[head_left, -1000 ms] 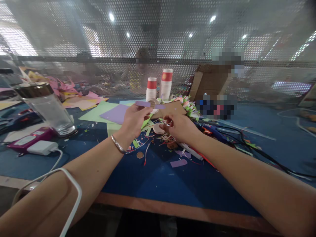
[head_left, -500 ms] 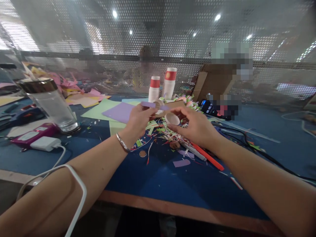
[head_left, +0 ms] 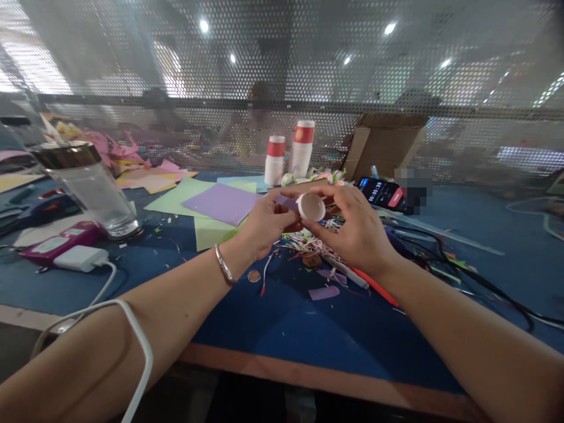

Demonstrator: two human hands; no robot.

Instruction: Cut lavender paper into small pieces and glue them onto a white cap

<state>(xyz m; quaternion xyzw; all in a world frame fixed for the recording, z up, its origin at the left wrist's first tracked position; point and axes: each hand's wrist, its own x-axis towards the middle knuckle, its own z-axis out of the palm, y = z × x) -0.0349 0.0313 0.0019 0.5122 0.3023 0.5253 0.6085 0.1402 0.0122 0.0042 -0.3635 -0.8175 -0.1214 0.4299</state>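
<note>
Between my hands is a small round white paper cup bottom (head_left: 312,207), its hollow side tilted toward me. The thumb and fingers of my right hand (head_left: 359,232) grip it from the right. From the left, my left hand (head_left: 261,228) pinches a purple paper strip (head_left: 286,202), whose end meets the cup bottom's rim. Whether the strip is stuck to it I cannot tell. Below lie paper shreds (head_left: 304,242), a purple paper offcut (head_left: 324,292) and a small brown disc (head_left: 254,276).
Purple paper (head_left: 220,202) lies over green sheets (head_left: 170,197). Paper cup stacks (head_left: 304,150) stand behind, near a cardboard box (head_left: 383,144) and a phone (head_left: 381,194). At left are a glass bottle (head_left: 94,194) and a power strip (head_left: 70,241). A white cable (head_left: 143,341) crosses my left forearm.
My hands have come together. The purple strip, earlier apart from the cup bottom, now meets its rim. The cup bottom has turned more toward me.
</note>
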